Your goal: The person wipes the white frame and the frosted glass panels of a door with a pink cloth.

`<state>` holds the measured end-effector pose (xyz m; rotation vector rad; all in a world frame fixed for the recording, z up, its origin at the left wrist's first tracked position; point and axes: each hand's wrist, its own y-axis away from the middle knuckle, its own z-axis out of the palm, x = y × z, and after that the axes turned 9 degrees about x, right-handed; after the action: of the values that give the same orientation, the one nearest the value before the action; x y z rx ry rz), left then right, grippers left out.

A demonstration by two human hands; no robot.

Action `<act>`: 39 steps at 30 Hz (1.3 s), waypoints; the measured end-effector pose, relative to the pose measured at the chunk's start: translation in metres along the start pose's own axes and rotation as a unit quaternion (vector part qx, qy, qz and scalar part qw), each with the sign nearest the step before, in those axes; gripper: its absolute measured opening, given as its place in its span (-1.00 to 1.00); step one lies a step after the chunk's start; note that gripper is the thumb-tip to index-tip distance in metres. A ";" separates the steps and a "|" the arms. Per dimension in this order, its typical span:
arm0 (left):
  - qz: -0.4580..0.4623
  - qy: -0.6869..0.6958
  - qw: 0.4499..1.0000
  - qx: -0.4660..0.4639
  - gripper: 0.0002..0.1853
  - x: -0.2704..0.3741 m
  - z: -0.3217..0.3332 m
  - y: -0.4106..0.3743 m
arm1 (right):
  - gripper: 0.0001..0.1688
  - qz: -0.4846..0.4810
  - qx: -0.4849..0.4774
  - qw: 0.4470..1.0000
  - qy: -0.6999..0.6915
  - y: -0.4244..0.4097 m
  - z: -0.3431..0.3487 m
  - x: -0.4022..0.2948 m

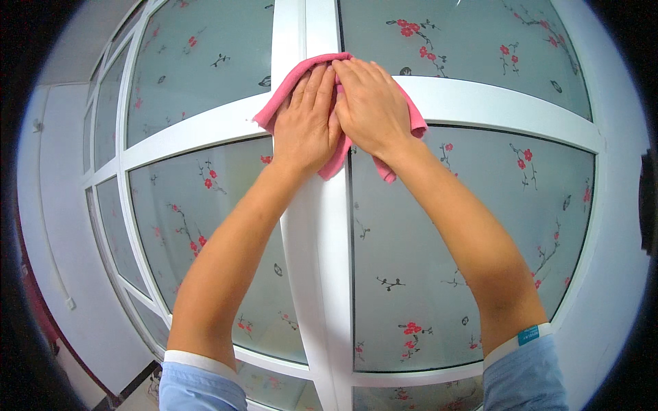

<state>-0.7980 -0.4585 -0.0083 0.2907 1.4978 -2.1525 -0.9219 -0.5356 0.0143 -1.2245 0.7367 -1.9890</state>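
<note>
A pink cloth [336,159] lies spread over the crossing of the white frame bars [329,231] of a glazed partition. My left hand [308,118] rests flat on the cloth's left part, fingers pointing up. Beside it my right hand [372,108] presses on the cloth, its fingertips touching or nearly touching those of the left. Cloth edges show above the hands, at both sides and hang below them. Around the bars are frosted glass panes [411,216] with red blossoms and dark twigs.
More framed panes [110,118] continue at the left, beside a pale wall [67,205] with a cable [43,221] running down it. Another pale wall [614,205] stands at the right. A bit of floor [136,390] shows at the lower left.
</note>
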 end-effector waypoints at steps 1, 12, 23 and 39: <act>0.003 0.005 1.000 0.002 -0.42 -0.003 0.002 -0.004 | -0.56 0.005 -0.004 1.000 0.000 -0.003 0.001 0.000; -0.053 -0.003 0.999 -0.006 -0.39 -0.012 0.009 -0.001 | -0.50 0.007 -0.018 0.998 0.055 -0.004 0.017 -0.013; -0.083 0.051 0.995 0.013 -0.44 -0.054 -0.017 0.027 | -0.47 -0.050 -0.036 0.997 0.037 -0.006 0.049 -0.046; -0.029 -0.001 0.998 0.051 -0.52 -0.133 -0.039 0.050 | -0.74 -0.078 -0.034 0.996 0.018 -0.014 0.114 -0.093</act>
<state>-0.6627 -0.3995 -0.0044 0.2828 1.4147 -2.2788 -0.7916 -0.4667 0.0210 -1.3259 0.7525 -2.1332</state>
